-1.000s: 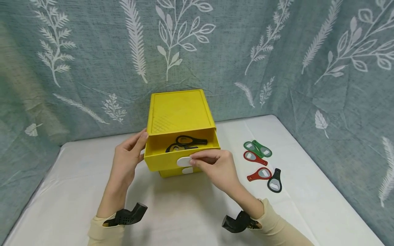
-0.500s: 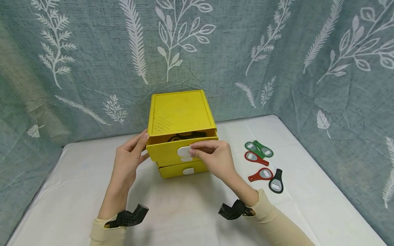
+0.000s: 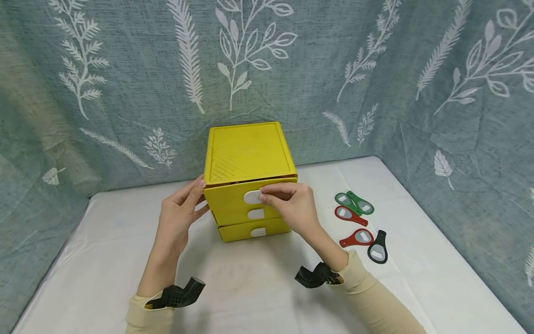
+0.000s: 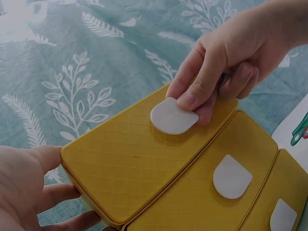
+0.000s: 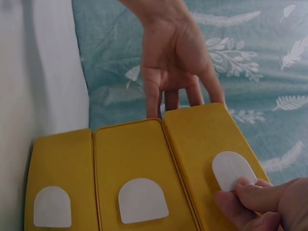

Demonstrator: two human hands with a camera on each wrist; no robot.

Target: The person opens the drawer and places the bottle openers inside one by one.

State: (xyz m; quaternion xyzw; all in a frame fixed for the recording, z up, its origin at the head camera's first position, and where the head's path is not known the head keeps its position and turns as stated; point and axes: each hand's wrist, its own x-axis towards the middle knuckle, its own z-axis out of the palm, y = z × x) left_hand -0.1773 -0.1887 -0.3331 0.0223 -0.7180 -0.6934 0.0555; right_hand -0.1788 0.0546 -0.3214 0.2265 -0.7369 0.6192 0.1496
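The yellow drawer box (image 3: 248, 178) sits mid-frame on the desk (image 3: 104, 260), its top drawer (image 3: 246, 199) nearly flush. The left hand (image 3: 179, 218), fingers straight, steadies the box's left side; the right hand (image 3: 292, 206) pinches the drawer's white tab (image 3: 251, 197) from the right.

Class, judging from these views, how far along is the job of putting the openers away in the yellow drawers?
Done: top drawer nearly flush with the yellow cabinet. In hand: right hand pinches its white tab; left hand steadies the side. Left: five openers lie on the table.
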